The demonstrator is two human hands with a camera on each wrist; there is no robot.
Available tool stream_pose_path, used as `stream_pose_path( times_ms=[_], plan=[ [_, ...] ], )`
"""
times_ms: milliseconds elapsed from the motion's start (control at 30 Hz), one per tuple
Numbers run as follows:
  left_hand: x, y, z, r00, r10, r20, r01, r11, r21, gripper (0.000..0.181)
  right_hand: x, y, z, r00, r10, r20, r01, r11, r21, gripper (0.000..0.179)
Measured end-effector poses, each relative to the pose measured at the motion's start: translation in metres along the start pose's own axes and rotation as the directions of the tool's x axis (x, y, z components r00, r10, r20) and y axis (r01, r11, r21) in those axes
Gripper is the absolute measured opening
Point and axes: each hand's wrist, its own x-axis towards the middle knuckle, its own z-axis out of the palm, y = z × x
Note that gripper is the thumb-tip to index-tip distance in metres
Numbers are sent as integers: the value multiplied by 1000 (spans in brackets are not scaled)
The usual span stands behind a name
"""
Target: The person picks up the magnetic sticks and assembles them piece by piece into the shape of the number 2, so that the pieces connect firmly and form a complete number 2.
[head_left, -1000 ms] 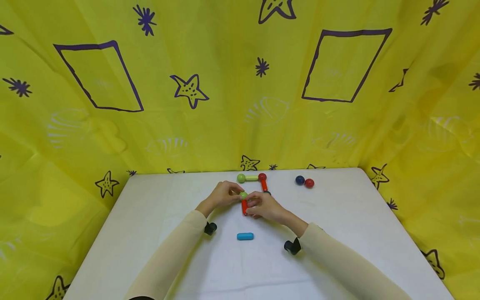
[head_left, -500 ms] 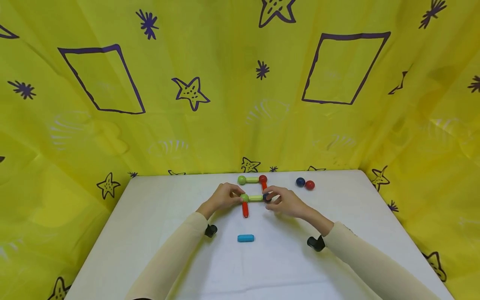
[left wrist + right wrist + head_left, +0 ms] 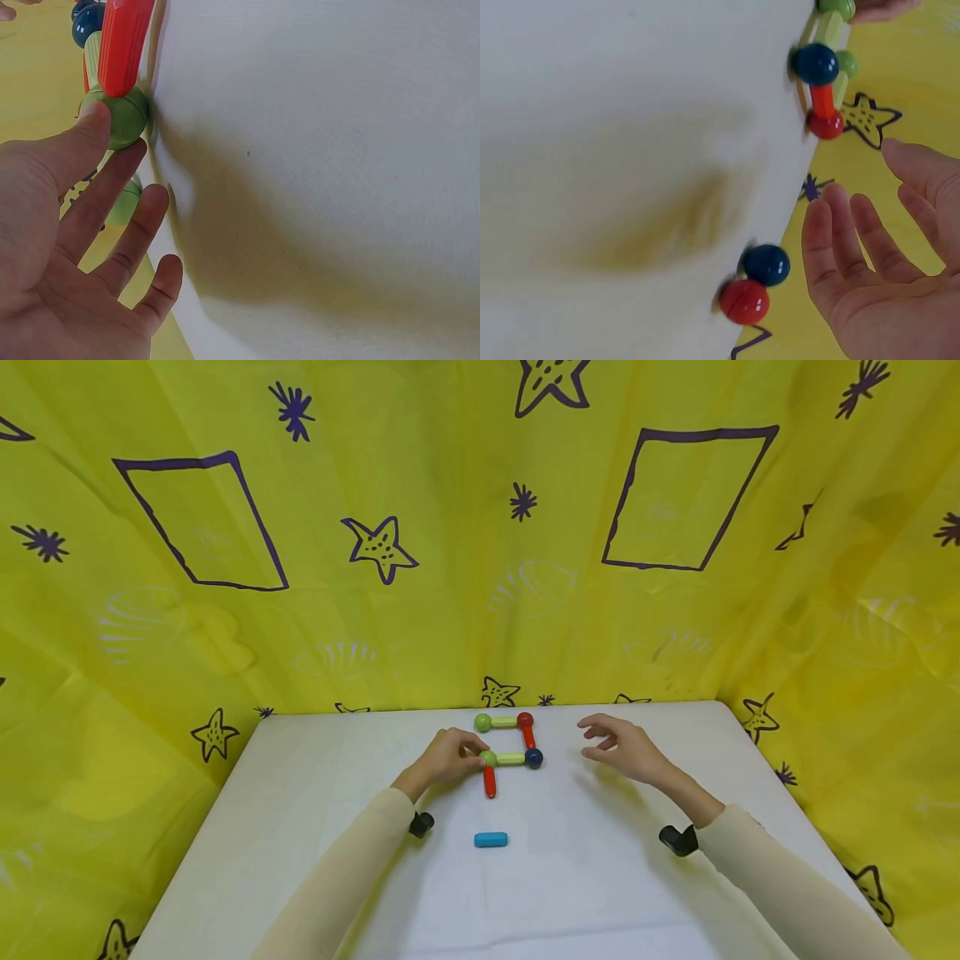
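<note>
My left hand point(image 3: 444, 757) pinches a green ball point(image 3: 127, 114) between thumb and forefinger, its other fingers spread. That ball joins a red stick point(image 3: 490, 782) pointing toward me and a pale yellow-green stick point(image 3: 511, 759). The pale stick leads right to a dark blue ball point(image 3: 533, 757). From there another red stick point(image 3: 529, 737) runs back to a red ball point(image 3: 525, 720), then a second pale stick point(image 3: 503, 722) reaches a second green ball point(image 3: 482, 722). My right hand point(image 3: 628, 750) hovers right of this chain, fingers loosely bent, holding nothing.
A loose blue ball point(image 3: 766, 265) and red ball point(image 3: 744, 301) sit side by side near the right hand; the hand hides them in the head view. A light-blue stick point(image 3: 491, 839) lies nearer me on the white table point(image 3: 315, 860). A yellow patterned curtain point(image 3: 450, 635) surrounds the table.
My right hand has moved right, from the red stick and green ball, past the chain's blue ball, to the loose balls. The left hand keeps its pinch on the green ball.
</note>
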Motion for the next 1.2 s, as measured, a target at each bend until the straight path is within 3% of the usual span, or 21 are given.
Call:
stream_pose_path(
  times_ms=[300,567,867,1200],
  plan=[
    [-2,-1,-1,1000,10,-5,-10,1000,-9,20,-2,22,-19,994,-6,-109,-2,998,-70,40],
    [-2,-4,0,1000,8,2,-8,1000,-15,21,1,48,-21,983,17,-182,-41,991,-129,40],
    [-1,-3,1,1000,1,3,-1,1000,-18,22,10,68,-19,969,212,-125,-222,973,-65,45],
    [-2,-5,1,1000,-3,3,3,1000,-18,22,10,73,-17,935,351,-50,-350,936,30,44]
  ],
)
